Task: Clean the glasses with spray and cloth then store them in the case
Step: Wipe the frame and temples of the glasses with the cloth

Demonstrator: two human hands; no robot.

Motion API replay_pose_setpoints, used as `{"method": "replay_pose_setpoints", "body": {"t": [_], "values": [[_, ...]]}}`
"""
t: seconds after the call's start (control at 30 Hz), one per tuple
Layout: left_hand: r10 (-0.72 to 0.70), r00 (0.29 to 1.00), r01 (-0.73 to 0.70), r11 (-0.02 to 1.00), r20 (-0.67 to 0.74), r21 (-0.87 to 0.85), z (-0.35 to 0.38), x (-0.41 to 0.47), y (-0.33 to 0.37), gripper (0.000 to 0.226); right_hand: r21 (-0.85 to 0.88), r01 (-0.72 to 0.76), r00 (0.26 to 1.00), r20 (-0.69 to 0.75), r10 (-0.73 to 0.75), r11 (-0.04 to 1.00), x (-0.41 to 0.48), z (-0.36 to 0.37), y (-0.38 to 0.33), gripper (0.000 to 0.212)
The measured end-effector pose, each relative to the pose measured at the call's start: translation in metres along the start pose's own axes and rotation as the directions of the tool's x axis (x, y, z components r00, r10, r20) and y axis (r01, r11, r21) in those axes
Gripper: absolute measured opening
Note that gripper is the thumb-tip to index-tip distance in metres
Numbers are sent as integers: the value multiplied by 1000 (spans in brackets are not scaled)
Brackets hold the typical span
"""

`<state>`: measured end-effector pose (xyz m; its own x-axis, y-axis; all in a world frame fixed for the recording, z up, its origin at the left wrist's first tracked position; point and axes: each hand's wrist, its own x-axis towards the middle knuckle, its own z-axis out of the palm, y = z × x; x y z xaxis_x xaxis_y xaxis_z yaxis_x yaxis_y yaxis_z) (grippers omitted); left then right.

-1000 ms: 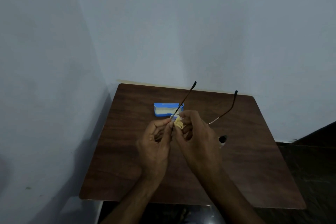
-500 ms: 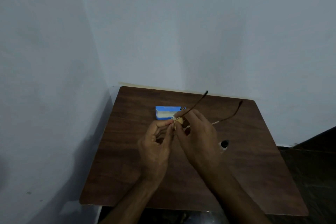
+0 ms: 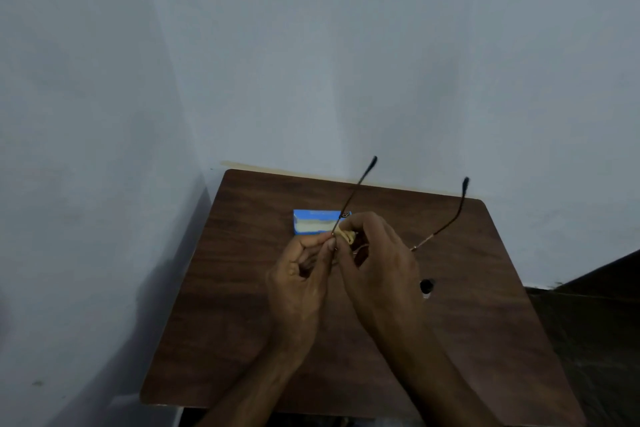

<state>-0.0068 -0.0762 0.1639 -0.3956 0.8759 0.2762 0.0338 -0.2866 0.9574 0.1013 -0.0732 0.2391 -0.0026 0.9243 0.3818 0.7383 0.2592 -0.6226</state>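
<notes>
Thin-framed glasses are held above the brown table, both temple arms pointing away from me and upward. My left hand pinches the frame at its left hinge. My right hand pinches a small yellow cloth against the left lens; the lenses are mostly hidden behind my fingers. A blue case with a pale lining lies open on the table just beyond my hands. A small spray bottle with a dark cap lies to the right of my right hand.
The table stands in a corner, with grey walls close behind and to its left. A darker floor shows to the right of the table.
The glasses' temple arms dipped lower half a second ago and have tilted back up. Both hands keep their hold, and the yellow cloth shows again between my fingers.
</notes>
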Motion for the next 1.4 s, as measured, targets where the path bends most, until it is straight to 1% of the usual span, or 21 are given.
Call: {"method": "replay_pose_setpoints", "body": {"t": [0.07, 0.13, 0.23, 0.27, 0.33, 0.43, 0.57, 0.63, 0.7, 0.73, 0.8, 0.87, 0.9, 1.0, 1.03, 1.1, 1.17, 1.23, 1.3, 1.33, 1.4], "values": [[-13, 1000, 13, 1000, -15, -8, 2, 4, -1, 27, -14, 0, 998, 59, 1, 1000, -5, 0, 1, 14], [-8, 1000, 8, 1000, -7, 18, 3, 7, -2, 28, -68, 54, 993, 107, -46, 996, -6, -3, 4, 15], [39, 999, -40, 999, 10, 36, 7, 9, -1, 28, -157, 118, 993, 39, -113, 981, 4, -10, 10, 11], [58, 998, -59, 997, 15, 40, 9, 10, 0, 27, -171, 113, 993, 2, -114, 979, 8, -11, 12, 9], [67, 998, -68, 996, 10, 52, 12, 12, 0, 28, -149, 96, 995, 10, -95, 984, 12, -11, 14, 7], [69, 998, -68, 995, 0, 78, 13, 16, 0, 27, -160, 124, 992, 34, -120, 979, 8, -7, 17, 15], [79, 997, -80, 994, 25, 80, 21, 13, 2, 24, -223, 97, 992, -55, -112, 970, 22, -7, 29, 16], [48, 998, -51, 995, 32, 82, 24, 10, -1, 24, -159, 86, 995, -29, -91, 984, 24, -4, 31, 17], [5, 1000, -7, 997, 28, 79, 23, 9, -6, 24, -51, 78, 996, 45, -76, 996, 22, 0, 33, 21], [-11, 1000, 9, 997, 29, 75, 23, 8, -9, 24, -42, 78, 995, 72, -75, 996, 21, 0, 37, 22], [-15, 999, 12, 996, 41, 85, 23, 6, -13, 24, -110, 76, 995, 66, -69, 991, 26, -2, 45, 19], [-13, 999, 9, 995, 48, 97, 24, 4, -14, 23, -201, 49, 999, 23, -45, 978, 33, -5, 48, 11], [-15, 999, 10, 995, 49, 99, 25, 5, -14, 23, -190, 39, 999, 20, -36, 981, 36, -6, 47, 8], [-23, 998, 18, 995, 52, 100, 24, 8, -16, 24, 9, 63, 994, 83, -64, 998, 36, -5, 41, 12], [-23, 998, 17, 995, 51, 101, 23, 9, -15, 23, 28, 84, 991, 104, -86, 996, 36, -5, 41, 12], [3, 998, -10, 994, 61, 113, 23, 9, -13, 22, -57, 98, 990, 103, -92, 994, 39, -8, 48, 8], [34, 997, -43, 990, 67, 135, 23, 8, -11, 20, -147, 55, 996, 84, -43, 988, 44, -10, 54, 7], [33, 997, -42, 991, 69, 128, 23, 8, -13, 20, -82, 31, 996, 87, -24, 996, 43, -8, 53, 8], [-4, 997, -4, 994, 77, 108, 22, 9, -16, 20, 18, 52, 993, 104, -54, 998, 37, -3, 47, 11], [-19, 996, 11, 995, 82, 101, 22, 8, -16, 21, 23, 61, 993, 103, -63, 998, 33, -1, 46, 11], [-28, 996, 20, 995, 81, 96, 23, 8, -16, 20, -75, 41, 996, 80, -35, 996, 32, 0, 48, 11]]}}
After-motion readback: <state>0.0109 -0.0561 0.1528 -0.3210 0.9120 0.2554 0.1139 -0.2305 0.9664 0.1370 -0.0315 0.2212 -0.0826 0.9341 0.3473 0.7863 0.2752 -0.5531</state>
